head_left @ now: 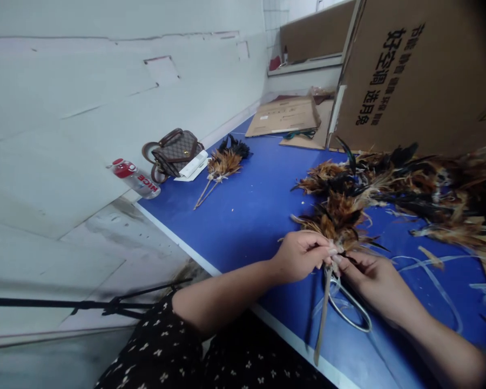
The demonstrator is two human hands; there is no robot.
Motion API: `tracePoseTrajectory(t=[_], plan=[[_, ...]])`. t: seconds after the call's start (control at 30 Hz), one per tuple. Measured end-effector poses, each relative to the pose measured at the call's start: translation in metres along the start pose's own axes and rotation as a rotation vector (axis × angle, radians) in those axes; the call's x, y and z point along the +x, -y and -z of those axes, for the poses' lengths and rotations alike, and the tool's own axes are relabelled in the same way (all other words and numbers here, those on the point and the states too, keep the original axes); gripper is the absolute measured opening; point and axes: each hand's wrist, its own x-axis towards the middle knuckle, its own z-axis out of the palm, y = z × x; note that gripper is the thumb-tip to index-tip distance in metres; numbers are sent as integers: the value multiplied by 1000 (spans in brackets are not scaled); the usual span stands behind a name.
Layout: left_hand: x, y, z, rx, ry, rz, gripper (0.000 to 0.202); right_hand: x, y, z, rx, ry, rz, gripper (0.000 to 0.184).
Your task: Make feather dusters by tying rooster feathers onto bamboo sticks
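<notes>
A bunch of brown and black feathers (340,219) is bound at its base onto a thin wooden stick (323,324), which hangs toward the table's front edge. My left hand (302,258) pinches the feather base from the left, fingers closed. From the right, my right hand (375,278) closes thumb and fingers on the same spot, its fingertips touching the left ones. What lies between the fingertips is partly hidden. Just below my hands shows a pale metallic loop (360,319), possibly a scissors handle. Clear plastic strip (441,286) curls beside my right wrist.
Loose feathers (425,189) heap along the right of the blue table (259,200). A feather bundle on sticks (224,165), a handbag (178,151) and a bottle (135,177) sit at the left. A large cardboard box (421,75) stands behind, near flat cardboard (285,116).
</notes>
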Motion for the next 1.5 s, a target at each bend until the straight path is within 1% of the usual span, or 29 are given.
tracePoseTrajectory(t=[0.13, 0.2, 0.27, 0.33, 0.37, 0.43, 0.5, 0.53, 0.57, 0.63, 0.67, 0.7, 0.73, 0.77, 0.8, 0.83, 0.9, 0.97, 1.0, 1.03, 1.1, 1.23, 1.37, 1.43, 1.5], plan=[[3, 1, 0, -108, 18, 81, 34, 0, 1, 1, 48, 42, -21, 57], [4, 4, -1, -118, -35, 70, 34, 0, 3, 1, 107, 59, -45, 59], [3, 7, 0, -65, -147, -22, 31, 0, 5, -1, 180, 53, -82, 60], [1, 9, 1, 62, -248, -163, 24, -1, 7, -2, 250, 44, -128, 61], [-1, 9, 2, 140, -278, -228, 20, -1, 8, -3, 275, 45, -149, 61], [-6, 7, 5, 283, -297, -332, 10, -2, 8, -4, 303, 44, -175, 60], [-12, 4, 7, 395, -301, -449, 7, -2, 7, -5, 319, 39, -190, 60], [-15, 3, 7, 455, -281, -530, 8, -3, 6, -5, 323, 34, -193, 60], [-17, 3, 8, 517, -237, -625, 11, -3, 5, -5, 322, 30, -193, 60], [-20, 5, 9, 638, -101, -812, 16, -3, 3, -6, 312, 24, -187, 59], [-19, 6, 9, 679, -31, -869, 18, -3, 3, -7, 305, 23, -181, 60], [-18, 7, 9, 695, 21, -891, 18, -3, 2, -7, 299, 26, -175, 60], [-16, 7, 9, 685, 42, -872, 19, -2, 2, -8, 294, 29, -171, 60], [-13, 7, 8, 650, 31, -811, 20, -2, 2, -8, 291, 33, -171, 60], [-10, 5, 7, 595, 7, -715, 22, -3, 2, -8, 288, 36, -173, 60], [-7, 4, 6, 520, -24, -590, 22, -3, 3, -9, 288, 37, -176, 59], [-2, -1, 3, 317, -67, -294, 19, -3, 5, -9, 292, 39, -184, 58], [1, -4, 2, 94, -79, -14, 19, -4, 7, -9, 294, 55, -181, 58], [2, -5, 2, 2, -72, 89, 20, -4, 9, -9, 290, 65, -177, 58], [3, -5, 2, -65, -65, 161, 21, -4, 10, -9, 280, 74, -175, 59], [5, -5, 3, -132, -56, 237, 24, -5, 11, -8, 250, 81, -171, 60], [5, -5, 0, -196, -68, 306, 30, -5, 9, -7, 188, 90, -155, 60], [2, -6, -5, -159, -29, 267, 30, -4, 12, -7, 103, 120, -110, 57], [1, -6, -5, -105, -7, 241, 26, -4, 15, -6, 48, 137, -84, 57], [0, -5, -3, -46, 2, 227, 21, -4, 17, -4, -5, 182, -76, 57]])
